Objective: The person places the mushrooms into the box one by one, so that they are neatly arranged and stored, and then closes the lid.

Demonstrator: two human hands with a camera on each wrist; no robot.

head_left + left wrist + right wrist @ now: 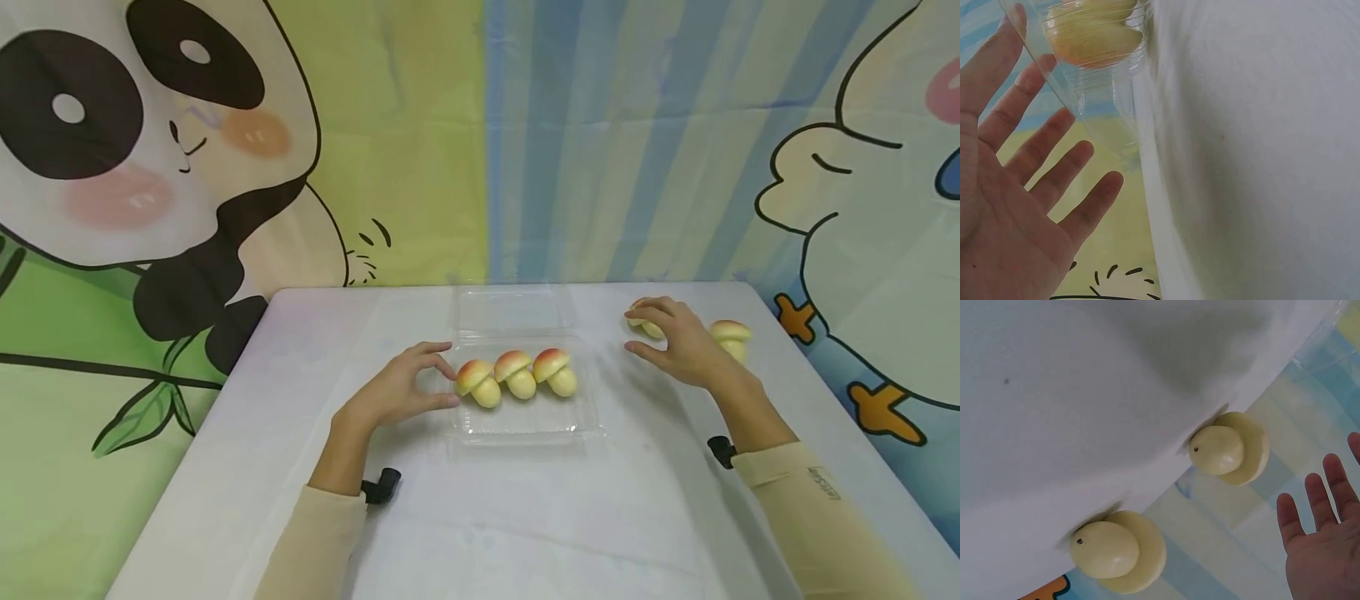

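Observation:
Three toy mushrooms (515, 375) with yellow stems and red-tinged caps lie in a row inside a clear plastic box (525, 425), whose lid (512, 310) is folded back. My left hand (408, 385) is at the box's left side, its thumb and fingers spread around that edge; in the left wrist view the fingers (1054, 181) are extended near the box wall. My right hand (678, 340) hovers with spread fingers over a toy mushroom (649, 327) at the back right, partly hidden by the hand. Another mushroom (731, 337) stands right of it, behind the wrist.
The white table (540, 517) ends at a cartoon-printed backdrop (420, 167) with a panda on the left. In the right wrist view, two mushrooms, one nearer (1107, 550) and one farther (1219, 450), rest apart on the table.

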